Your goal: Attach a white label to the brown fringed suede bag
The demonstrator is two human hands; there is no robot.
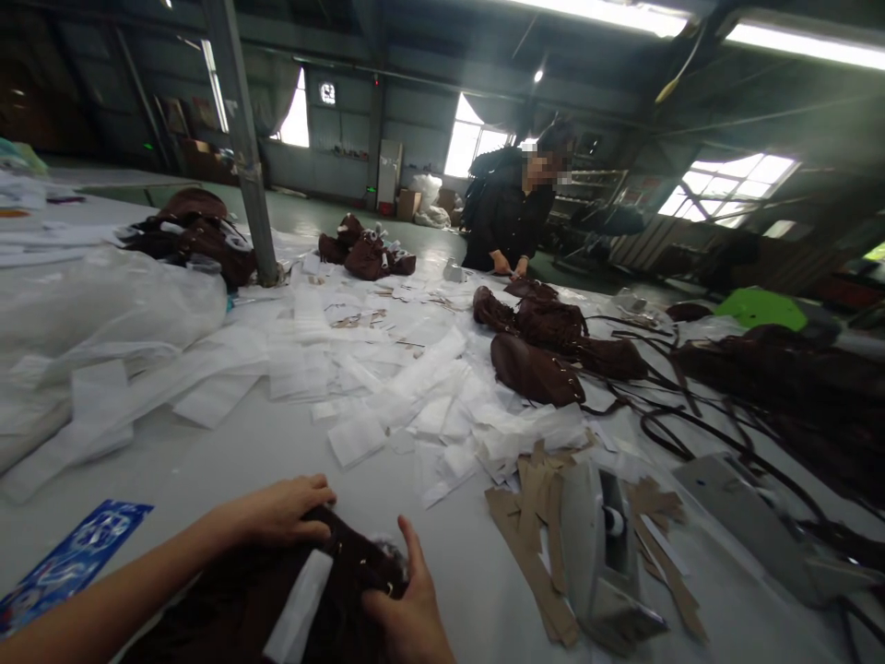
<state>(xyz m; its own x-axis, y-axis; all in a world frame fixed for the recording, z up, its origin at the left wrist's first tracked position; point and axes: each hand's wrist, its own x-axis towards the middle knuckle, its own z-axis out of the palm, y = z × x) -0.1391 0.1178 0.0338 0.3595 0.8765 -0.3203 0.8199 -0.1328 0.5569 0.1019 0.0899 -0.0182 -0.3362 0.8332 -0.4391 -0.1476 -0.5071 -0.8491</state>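
Note:
A dark brown bag (pixel 228 599) with small gold-coloured fittings lies at the front edge of the view, its lower part cut off by the frame. My left hand (pixel 287 512) grips its upper edge, fingers bent over the rim. On the bag's right side, my right hand (pixel 411 604) holds the edge, the thumb on the near face and the index finger raised. Between the hands a white strip (pixel 300 604) hangs down the bag's front. Some crumpled greyish material (pixel 387 546) shows at the opening near my right hand.
White sheets (pixel 429 397) cover the middle of the table. Right are brown paper strips (pixel 529 544), grey tape dispensers (pixel 598 553) and brown bags (pixel 536 369) with long straps. A blue packet (pixel 76 558) lies left. A metal post (pixel 241 138) stands behind; a co-worker (pixel 508 212) stands across.

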